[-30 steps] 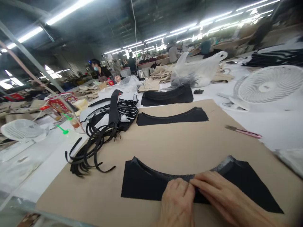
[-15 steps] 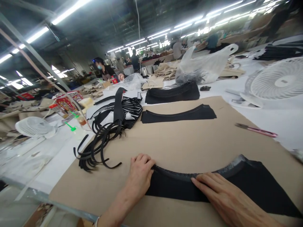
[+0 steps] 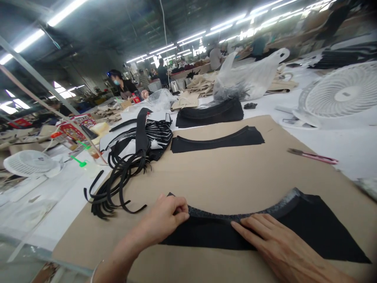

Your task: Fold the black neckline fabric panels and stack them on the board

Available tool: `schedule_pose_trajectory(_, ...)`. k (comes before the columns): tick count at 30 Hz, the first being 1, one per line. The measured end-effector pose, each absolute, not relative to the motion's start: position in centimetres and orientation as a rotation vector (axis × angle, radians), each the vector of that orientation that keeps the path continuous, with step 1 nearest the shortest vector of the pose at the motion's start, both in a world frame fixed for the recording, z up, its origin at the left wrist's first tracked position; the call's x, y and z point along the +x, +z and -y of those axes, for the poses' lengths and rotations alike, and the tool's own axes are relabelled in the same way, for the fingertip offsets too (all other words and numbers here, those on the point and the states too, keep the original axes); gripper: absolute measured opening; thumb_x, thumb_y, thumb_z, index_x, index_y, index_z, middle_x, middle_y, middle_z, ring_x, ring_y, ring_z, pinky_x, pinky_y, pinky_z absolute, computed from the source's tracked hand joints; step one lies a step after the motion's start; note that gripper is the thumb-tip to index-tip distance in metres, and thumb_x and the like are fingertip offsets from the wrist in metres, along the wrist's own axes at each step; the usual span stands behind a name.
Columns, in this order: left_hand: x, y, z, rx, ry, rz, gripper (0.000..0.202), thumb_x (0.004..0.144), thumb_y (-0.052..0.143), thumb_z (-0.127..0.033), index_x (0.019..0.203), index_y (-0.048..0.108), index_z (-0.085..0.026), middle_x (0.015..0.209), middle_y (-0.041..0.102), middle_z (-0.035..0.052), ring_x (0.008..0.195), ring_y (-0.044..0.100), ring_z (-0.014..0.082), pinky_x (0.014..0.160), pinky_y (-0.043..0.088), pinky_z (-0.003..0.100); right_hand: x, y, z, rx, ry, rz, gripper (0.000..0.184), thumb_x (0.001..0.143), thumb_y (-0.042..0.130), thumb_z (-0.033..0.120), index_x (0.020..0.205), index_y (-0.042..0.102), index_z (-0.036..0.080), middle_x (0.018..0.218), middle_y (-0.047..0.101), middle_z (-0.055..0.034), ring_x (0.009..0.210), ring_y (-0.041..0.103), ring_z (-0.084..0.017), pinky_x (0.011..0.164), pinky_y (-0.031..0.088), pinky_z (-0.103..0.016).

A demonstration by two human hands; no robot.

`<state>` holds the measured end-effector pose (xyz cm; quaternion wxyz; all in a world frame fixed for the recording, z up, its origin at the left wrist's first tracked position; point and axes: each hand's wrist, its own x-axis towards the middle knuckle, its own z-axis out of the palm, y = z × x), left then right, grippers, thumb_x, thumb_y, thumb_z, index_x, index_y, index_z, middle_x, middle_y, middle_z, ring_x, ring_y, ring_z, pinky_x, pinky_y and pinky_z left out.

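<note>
A black fabric panel [image 3: 212,236] with a curved upper edge lies on brown paper [image 3: 224,173] in front of me. Along that curve runs a greyish, shiny folded strip. My left hand [image 3: 169,216] is closed at the panel's left part, thumb and fingers pinching the curved edge. My right hand [image 3: 265,236] lies flat over the panel's middle, fingers stretched out with their tips on the edge strip. Farther back, a similar black panel [image 3: 218,140] rests on the paper, and behind it sits a stack of black panels [image 3: 210,114].
Black strips [image 3: 118,184] and striped pieces lie at left. Pink-handled thread snips [image 3: 313,156] are on the paper's right. A white fan [image 3: 347,92] stands at right, another fan [image 3: 31,163] at left. A plastic bag [image 3: 250,76] sits behind; a co-worker [image 3: 120,84] is in the background.
My left hand has turned and its fingers have curled into a pinch on the edge. My right hand stays on the panel's middle. The whole view has shifted slightly.
</note>
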<state>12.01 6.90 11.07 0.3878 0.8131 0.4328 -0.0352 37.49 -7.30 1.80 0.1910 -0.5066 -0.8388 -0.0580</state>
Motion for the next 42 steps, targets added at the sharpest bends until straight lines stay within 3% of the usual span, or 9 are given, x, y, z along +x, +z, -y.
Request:
schedule_pose_trajectory(3, 12.5, 11.8, -7.7, 1.658, -0.046, -0.94, 0.016, 0.077, 0.059, -0.031, 0.071, 0.057, -0.017, 0.061, 0.046, -0.0061, 0.061, 0.04, 0.0103, 0.059, 0.027, 0.024, 37.5, 1.4, 7.3, -1.415, -0.119, 2.333, 0.06, 0.077, 0.035, -0.006, 0.125, 0.058, 0.022, 0.1, 0.065, -0.0051, 0.09, 0.061, -0.019, 0.083, 0.051, -0.036)
schedule_pose_trajectory(9, 14.5, 12.4, -7.1, 1.24, 0.013, -0.688, 0.021, 0.078, 0.065, -0.034, 0.079, 0.055, -0.016, 0.086, 0.065, 0.0057, 0.084, 0.062, 0.0181, 0.076, 0.041, 0.028, 37.8, 0.6, 7.1, -1.408, -0.01, 2.254, 0.058, 0.078, 0.038, -0.005, 0.122, 0.06, 0.025, 0.097, 0.063, -0.0035, 0.085, 0.058, -0.018, 0.081, 0.047, -0.035)
schedule_pose_trajectory(15, 15.5, 12.9, -5.7, 1.341, -0.027, -0.613, 0.019, 0.08, 0.066, -0.032, 0.076, 0.057, -0.016, 0.108, 0.065, 0.0087, 0.104, 0.056, 0.0182, 0.092, 0.039, 0.03, 38.1, 1.0, 7.2, -1.417, 0.152, 2.251, 0.058, 0.08, 0.044, -0.003, 0.129, 0.057, 0.026, 0.097, 0.061, -0.0038, 0.087, 0.056, -0.019, 0.081, 0.045, -0.034)
schedule_pose_trajectory(21, 14.0, 11.1, -5.3, 1.046, 0.08, -0.749, 0.011, 0.075, 0.065, -0.02, 0.069, 0.057, -0.014, 0.112, 0.064, 0.0132, 0.106, 0.057, 0.0244, 0.093, 0.047, 0.043, 38.1, 1.8, 7.3, -1.454, 0.311, 2.232, 0.056, 0.082, 0.047, -0.002, 0.128, 0.057, 0.029, 0.1, 0.061, -0.003, 0.09, 0.054, -0.019, 0.084, 0.043, -0.034)
schedule_pose_trajectory(27, 13.4, 10.0, -4.9, 0.856, 0.261, -0.634, 0.009, 0.078, 0.057, -0.014, 0.069, 0.055, -0.013, 0.12, 0.063, 0.0226, 0.122, 0.052, 0.0363, 0.1, 0.04, 0.056, 38.0, 1.2, 7.1, -1.451, 0.284, 2.227, 0.048, 0.083, 0.047, 0.001, 0.121, 0.061, 0.027, 0.101, 0.061, -0.0026, 0.09, 0.053, -0.019, 0.087, 0.038, -0.035)
schedule_pose_trajectory(31, 14.4, 9.3, -3.8, 0.77, 0.346, -0.635, 0.017, 0.088, 0.058, -0.031, 0.093, 0.059, -0.014, 0.118, 0.063, 0.017, 0.116, 0.058, 0.0321, 0.101, 0.04, 0.052, 37.9, 1.0, 7.1, -1.442, 0.19, 2.24, 0.054, 0.08, 0.046, -0.001, 0.125, 0.057, 0.026, 0.104, 0.061, -0.0027, 0.092, 0.053, -0.019, 0.089, 0.036, -0.036)
schedule_pose_trajectory(34, 14.6, 8.8, -2.4, 0.804, 0.396, -0.739, 0.036, 0.079, 0.073, -0.03, 0.109, 0.058, -0.018, 0.117, 0.064, 0.012, 0.116, 0.059, 0.0277, 0.105, 0.037, 0.046, 37.8, 0.9, 7.2, -1.445, 0.122, 2.25, 0.051, 0.079, 0.048, 0.0, 0.123, 0.058, 0.025, 0.103, 0.061, -0.0025, 0.09, 0.053, -0.018, 0.089, 0.036, -0.036)
schedule_pose_trajectory(39, 14.4, 7.4, -0.4, 0.93, 0.472, -0.932, 0.054, 0.057, 0.089, -0.032, 0.103, 0.064, -0.017, 0.111, 0.067, 0.0097, 0.113, 0.06, 0.0256, 0.103, 0.04, 0.036, 37.6, 0.5, 7.3, -1.446, 0.025, 2.217, 0.048, 0.078, 0.052, 0.003, 0.121, 0.059, 0.024, 0.101, 0.062, -0.0026, 0.09, 0.054, -0.019, 0.09, 0.035, -0.036)
schedule_pose_trajectory(42, 14.8, 6.6, 0.0, 1.07, 0.517, -1.09, 0.042, 0.068, 0.08, -0.047, 0.091, 0.068, -0.014, 0.096, 0.069, 0.0095, 0.096, 0.065, 0.0234, 0.093, 0.048, 0.036, 37.4, 0.4, 7.3, -1.433, -0.019, 2.201, 0.044, 0.079, 0.052, 0.003, 0.117, 0.061, 0.023, 0.1, 0.063, -0.0018, 0.088, 0.054, -0.018, 0.088, 0.036, -0.036)
